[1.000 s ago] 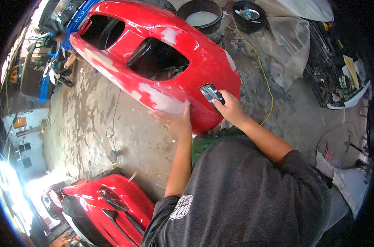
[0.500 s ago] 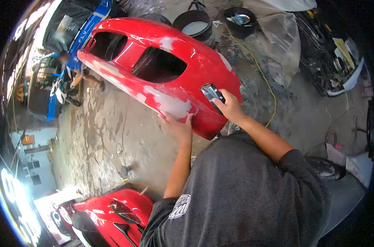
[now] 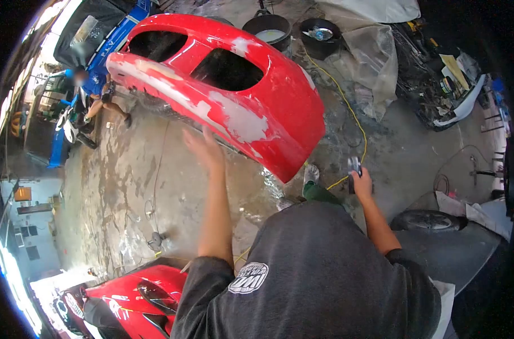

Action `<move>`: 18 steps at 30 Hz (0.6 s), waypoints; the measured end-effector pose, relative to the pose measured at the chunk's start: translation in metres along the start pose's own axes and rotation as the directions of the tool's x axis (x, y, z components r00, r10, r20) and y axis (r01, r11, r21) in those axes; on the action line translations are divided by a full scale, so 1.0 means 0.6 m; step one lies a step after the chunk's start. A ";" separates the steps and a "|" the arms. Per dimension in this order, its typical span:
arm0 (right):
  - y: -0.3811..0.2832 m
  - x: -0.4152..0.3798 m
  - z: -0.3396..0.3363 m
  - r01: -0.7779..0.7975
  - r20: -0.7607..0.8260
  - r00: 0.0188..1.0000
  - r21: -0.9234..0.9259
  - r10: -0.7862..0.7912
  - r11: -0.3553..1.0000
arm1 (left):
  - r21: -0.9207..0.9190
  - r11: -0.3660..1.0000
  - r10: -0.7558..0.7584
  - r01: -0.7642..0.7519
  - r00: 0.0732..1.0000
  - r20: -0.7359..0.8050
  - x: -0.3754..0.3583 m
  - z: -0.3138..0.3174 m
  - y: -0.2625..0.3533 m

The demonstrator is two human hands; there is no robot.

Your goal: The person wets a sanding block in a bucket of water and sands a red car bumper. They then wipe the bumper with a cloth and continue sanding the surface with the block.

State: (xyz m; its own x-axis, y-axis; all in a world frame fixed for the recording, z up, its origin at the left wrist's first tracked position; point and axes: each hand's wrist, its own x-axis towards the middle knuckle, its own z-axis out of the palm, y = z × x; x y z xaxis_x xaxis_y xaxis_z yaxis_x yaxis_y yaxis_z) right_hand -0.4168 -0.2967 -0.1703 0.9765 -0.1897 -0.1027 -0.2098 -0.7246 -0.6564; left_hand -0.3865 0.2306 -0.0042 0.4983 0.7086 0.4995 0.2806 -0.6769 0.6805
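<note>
Along the long left edge of the red body panel [image 3: 194,79] I have a wide stretch of wet-marked floor [image 3: 118,195], running down toward a red vehicle [image 3: 127,296] at lower left. The panel lies slantwise at upper centre, its near corner pointing at the green trouser leg [image 3: 320,193], so there I see little room. On its right I read a narrower strip of floor crossed by a yellow hose [image 3: 354,115], with dark tubs [image 3: 321,51] beyond the far right edge and a clear plastic sheet [image 3: 372,56] past the hose. The left hand [image 3: 205,151] is empty and spread, its fingers just beside the panel's left edge; it is blurred, and I cannot tell whether they touch. The right hand [image 3: 362,185] is closed around a small dark block [image 3: 354,168] with a shiny face, well apart from the panel and near the hose. Half a second ago I had that block on the red surface and the left hand at the edge beside the pale patch [image 3: 241,120]; now the block is off to the right, and the left hand has shifted further along the edge.
</note>
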 end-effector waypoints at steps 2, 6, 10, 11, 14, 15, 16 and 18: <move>0.092 -0.052 -0.017 -0.129 0.071 0.988 -0.059 0.134 0.990 | -0.132 0.984 0.122 -0.117 0.992 0.032 0.073 -0.014 0.057; 0.163 -0.181 -0.073 -0.327 0.135 0.934 -0.046 0.331 0.944 | -0.014 0.980 0.200 -0.200 0.978 0.063 0.157 0.042 0.112; 0.154 -0.256 -0.127 -0.464 0.209 0.838 -0.214 0.505 0.859 | 0.172 0.923 0.331 -0.343 0.939 0.098 0.117 0.078 0.090; 0.152 -0.270 -0.136 -0.442 0.165 0.866 -0.189 0.472 0.877 | 0.158 0.925 0.335 -0.347 0.937 0.098 0.107 0.080 0.080; 0.200 -0.288 -0.132 -0.398 0.044 0.911 -0.158 0.409 0.904 | 0.096 0.955 0.273 -0.281 0.958 0.088 0.065 0.085 0.072; 0.206 -0.282 -0.132 -0.405 0.015 0.910 -0.183 0.414 0.896 | 0.086 0.959 0.261 -0.270 0.960 0.097 0.047 0.085 0.068; 0.213 -0.284 -0.133 -0.416 -0.012 0.906 -0.206 0.423 0.886 | 0.086 0.962 0.250 -0.260 0.962 0.111 0.025 0.084 0.063; 0.240 -0.266 -0.138 -0.427 -0.002 0.901 -0.178 0.433 0.887 | 0.088 0.965 0.235 -0.247 0.964 0.125 -0.010 0.088 0.062</move>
State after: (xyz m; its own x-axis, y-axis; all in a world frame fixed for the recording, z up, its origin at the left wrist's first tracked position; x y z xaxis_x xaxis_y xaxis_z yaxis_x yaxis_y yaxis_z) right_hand -0.6073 -0.4259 -0.1864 0.7890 -0.4862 -0.3756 -0.6116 -0.6795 -0.4052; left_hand -0.3356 0.1908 -0.0103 0.6485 0.4992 0.5746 0.2202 -0.8457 0.4861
